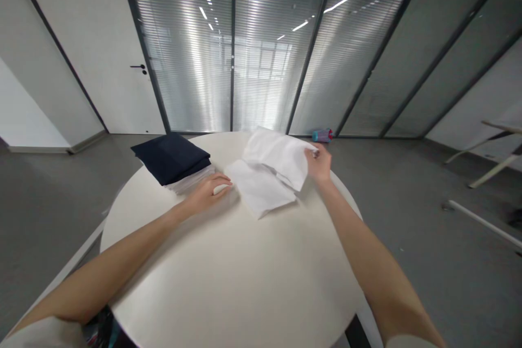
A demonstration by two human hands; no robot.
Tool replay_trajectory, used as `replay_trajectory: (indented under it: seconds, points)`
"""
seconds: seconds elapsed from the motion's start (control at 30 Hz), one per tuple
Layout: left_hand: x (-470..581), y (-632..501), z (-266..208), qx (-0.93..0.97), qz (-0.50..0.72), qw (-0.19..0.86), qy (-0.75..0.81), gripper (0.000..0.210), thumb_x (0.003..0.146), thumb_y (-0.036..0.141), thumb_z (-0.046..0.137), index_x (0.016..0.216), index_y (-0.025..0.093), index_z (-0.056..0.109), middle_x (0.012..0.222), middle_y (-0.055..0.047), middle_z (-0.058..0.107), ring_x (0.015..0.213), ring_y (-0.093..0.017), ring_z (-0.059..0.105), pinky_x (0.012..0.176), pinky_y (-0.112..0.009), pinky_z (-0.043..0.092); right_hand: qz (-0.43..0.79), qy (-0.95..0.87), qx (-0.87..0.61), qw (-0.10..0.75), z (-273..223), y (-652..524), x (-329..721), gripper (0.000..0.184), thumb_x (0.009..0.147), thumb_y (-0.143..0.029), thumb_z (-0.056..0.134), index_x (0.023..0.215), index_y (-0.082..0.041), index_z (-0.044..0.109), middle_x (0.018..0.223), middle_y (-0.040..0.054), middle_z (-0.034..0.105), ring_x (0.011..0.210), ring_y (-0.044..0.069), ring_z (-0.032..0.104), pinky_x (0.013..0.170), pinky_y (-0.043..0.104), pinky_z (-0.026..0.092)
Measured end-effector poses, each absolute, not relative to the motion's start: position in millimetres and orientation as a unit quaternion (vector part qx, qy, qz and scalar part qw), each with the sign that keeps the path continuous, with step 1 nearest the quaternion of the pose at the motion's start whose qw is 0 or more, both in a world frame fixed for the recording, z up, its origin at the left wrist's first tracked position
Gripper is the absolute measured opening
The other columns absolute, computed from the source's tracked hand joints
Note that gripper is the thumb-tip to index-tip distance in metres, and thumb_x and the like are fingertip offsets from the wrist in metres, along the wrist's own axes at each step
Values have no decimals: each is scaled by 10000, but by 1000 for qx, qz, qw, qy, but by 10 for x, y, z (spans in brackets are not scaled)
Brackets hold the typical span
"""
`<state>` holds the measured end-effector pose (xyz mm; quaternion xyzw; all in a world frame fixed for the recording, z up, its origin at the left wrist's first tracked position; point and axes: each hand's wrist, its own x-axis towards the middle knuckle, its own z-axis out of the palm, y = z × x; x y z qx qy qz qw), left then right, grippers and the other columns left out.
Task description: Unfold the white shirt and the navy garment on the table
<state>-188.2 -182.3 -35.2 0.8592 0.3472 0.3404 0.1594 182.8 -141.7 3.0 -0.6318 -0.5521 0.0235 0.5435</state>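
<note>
A thin white cloth (269, 174) lies partly folded over near the far side of the round table, its right part raised a little. My right hand (320, 163) pinches this cloth at its right edge. My left hand (206, 193) rests low over the table by the cloth's left corner, fingers stretched out and thumb apart; whether the fingertips touch the cloth I cannot tell. Just beyond that hand, a folded dark navy cloth (173, 157) sits on top of folded white fabric (191, 179).
The white round table (228, 277) stands before me. Behind it are glass partitions with blinds (265, 65) and a white door (89, 38) on the left. A blue and red object (322, 135) lies on the floor beyond the table. White furniture legs (489, 163) stand at right.
</note>
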Motion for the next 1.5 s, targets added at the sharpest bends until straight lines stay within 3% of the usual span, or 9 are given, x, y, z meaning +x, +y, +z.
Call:
replay_trajectory:
  seconds: [0.1, 0.2, 0.33, 0.57, 0.73, 0.93, 1.07, 1.33, 1.5]
  points:
    - [-1883, -1831, -359, 871, 321, 151, 339, 312, 966, 407, 518, 1036, 196, 737, 1155, -125, 702, 1059, -253, 674, 973, -423, 513, 71, -501, -742, 440, -135, -1358, 2339, 258, 707, -167, 596, 946, -125, 682, 799, 69, 678, 680, 194, 596, 665, 322, 501]
    - [-1886, -1831, -382, 880, 303, 146, 336, 310, 969, 381, 506, 1057, 190, 734, 1173, -128, 691, 1063, -248, 671, 961, -417, 518, 72, -503, -759, 406, -258, -1415, 2430, 250, 653, -99, 612, 879, -161, 699, 890, 96, 680, 780, 216, 623, 742, 343, 504]
    - [-1892, -1807, -432, 879, 299, 144, 342, 288, 964, 373, 513, 1048, 210, 735, 1174, -114, 690, 1065, -240, 665, 972, -427, 511, -24, -626, -694, 355, -181, -1484, 2010, 255, 840, -184, 558, 1044, -176, 711, 1133, 133, 664, 1031, 243, 604, 954, 375, 440]
    - [-1886, -1799, -474, 886, 291, 152, 327, 271, 966, 359, 510, 1053, 224, 728, 1163, -110, 684, 1070, -241, 658, 992, -434, 512, -28, -748, -661, 59, -102, -1657, 1295, 219, 959, -264, 527, 923, -165, 719, 1059, 138, 718, 1051, 268, 619, 946, 395, 372]
    - [-1896, -1886, -339, 873, 344, 103, 329, 445, 979, 415, 520, 1389, 245, 538, 1405, -139, 513, 1327, -270, 496, 1124, -483, 419, -65, -761, -600, 236, 154, -1987, 1027, 300, 1036, -261, 415, 1073, -168, 698, 1092, 134, 708, 1022, 240, 639, 966, 395, 377]
    - [-1987, -2020, -64, 833, 447, 58, 319, 469, 1049, 425, 312, 1444, 238, 482, 1475, -137, 417, 1405, -268, 396, 1186, -496, 329, 215, -917, -178, 286, 384, -2528, 620, 283, 1004, -375, 538, 1185, -229, 700, 1089, 51, 742, 983, 169, 674, 900, 299, 497]
    - [-2000, -2040, -34, 875, 378, 48, 300, 483, 1028, 438, 394, 1466, 250, 471, 1510, -127, 415, 1409, -271, 406, 1176, -464, 344, 143, -837, -344, 400, 239, -2211, 906, 240, 1008, -299, 506, 1050, -217, 728, 1023, 58, 742, 939, 176, 677, 857, 304, 515]
    - [-1802, -2068, -323, 907, 151, -113, 377, 251, 962, 303, 550, 1128, 233, 725, 1344, -130, 627, 1328, -349, 501, 1095, -578, 339, -22, -725, -685, 66, -188, -1563, 1622, 410, 858, -111, 590, 1222, -263, 704, 1306, 126, 580, 1179, 301, 560, 1007, 441, 431]
    - [-1789, -2112, -401, 885, 72, -52, 457, 295, 974, 344, 496, 1075, 170, 712, 1057, -164, 713, 932, -307, 690, 892, -472, 489, 0, -684, -703, 191, -57, -1497, 1962, 302, 960, -129, 492, 1146, -190, 722, 1137, 114, 656, 1049, 209, 628, 933, 325, 498]
